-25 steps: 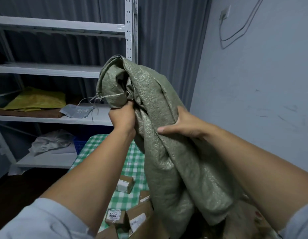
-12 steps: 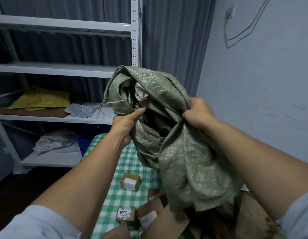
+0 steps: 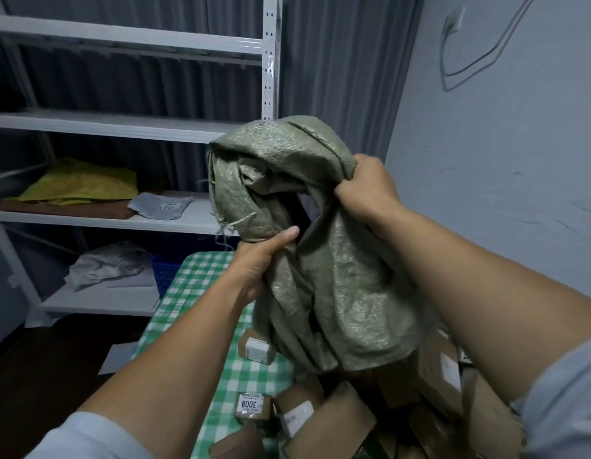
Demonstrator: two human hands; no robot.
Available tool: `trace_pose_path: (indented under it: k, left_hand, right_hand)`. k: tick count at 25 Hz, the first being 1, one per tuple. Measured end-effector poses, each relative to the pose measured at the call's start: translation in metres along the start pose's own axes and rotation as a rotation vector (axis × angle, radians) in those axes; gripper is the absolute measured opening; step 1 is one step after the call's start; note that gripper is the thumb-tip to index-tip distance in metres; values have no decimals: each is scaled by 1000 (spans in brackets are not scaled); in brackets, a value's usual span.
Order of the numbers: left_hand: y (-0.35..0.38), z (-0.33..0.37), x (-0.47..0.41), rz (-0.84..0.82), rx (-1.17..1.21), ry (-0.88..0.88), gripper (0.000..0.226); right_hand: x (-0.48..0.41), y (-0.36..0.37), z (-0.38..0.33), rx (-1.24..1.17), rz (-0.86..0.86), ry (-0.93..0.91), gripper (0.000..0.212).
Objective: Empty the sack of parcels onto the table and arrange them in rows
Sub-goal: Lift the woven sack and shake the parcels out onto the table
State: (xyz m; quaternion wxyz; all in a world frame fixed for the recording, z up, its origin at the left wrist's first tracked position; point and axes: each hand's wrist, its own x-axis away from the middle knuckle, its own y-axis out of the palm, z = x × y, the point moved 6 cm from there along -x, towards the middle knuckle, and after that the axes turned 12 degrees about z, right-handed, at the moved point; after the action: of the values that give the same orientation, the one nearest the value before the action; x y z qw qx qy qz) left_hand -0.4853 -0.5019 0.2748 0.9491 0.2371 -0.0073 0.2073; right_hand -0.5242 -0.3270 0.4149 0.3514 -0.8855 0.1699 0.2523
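Green woven sack [image 3: 324,260] held bunched above the checked worktop [image 3: 201,293]. Left hand [image 3: 257,263] and right hand [image 3: 367,187] both grip its fabric, fingers curled. Brown parcels [image 3: 340,422] lie heaped on the near right worktop.

Woven plastic sack [image 3: 320,260]: olive green, faint sheen. Tablecloth on table [image 3: 201,279]: green-and-white check. Cardboard parcels [image 3: 340,422]: brown, white labels. Metal shelving [image 3: 121,124]: white. Folded sheet [image 3: 85,183]: yellow.

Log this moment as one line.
left hand: grips sack | right hand: grips sack | parcels: heaped on table | rows: not started
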Motion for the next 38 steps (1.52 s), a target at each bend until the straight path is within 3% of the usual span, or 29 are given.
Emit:
trace_pose_path:
  k: [2,4,7,10,14,16,18,20,24,26,28,30,33,38]
  left_hand:
    - [11,-5,10,-154,5,-14,45]
    - [18,-9,19,-205,9,-25,39]
    - [15,-11,19,-67,66,-16,23]
    - [3,-14,12,96,107,-14,19]
    - [-18,-18,4,370,126,-10,18]
    - [-28,-16,2,461,128,14,18]
    - [-34,-13,5,504,127,30,20]
    - [-39,-12,10,534,107,48,21]
    - [-45,-21,18,449,89,7,39]
    - [-41,-28,25,338,79,-85,47]
    - [-29,-30,42,266,20,-138,31]
    - [-21,-28,49,241,-81,-84,31]
    - [-14,-20,53,242,-40,15,44]
    - [-15,-42,35,268,-85,-41,30]
  right_hand:
    - [12,26,-7,-151,-72,55,25]
    - [26,51,-17,-292,-179,69,42]
    - [46,82,-16,-383,-464,131,83]
    - [61,95,-4,-294,-687,88,99]
    - [54,81,8,-106,-615,-125,70]
    - [52,79,25,23,-610,-138,86]
    - [59,83,43,111,-751,-97,109]
    - [64,82,52,72,-858,-72,117]
    - [51,68,63,-42,-844,-64,124]
    - [55,77,70,42,-864,-130,142]
    - [59,89,75,22,-857,-169,151]
    - [63,95,73,-137,-923,-146,133]
    - [80,95,65,-268,-1098,-81,81]
    - [87,90,76,-383,-929,108,34]
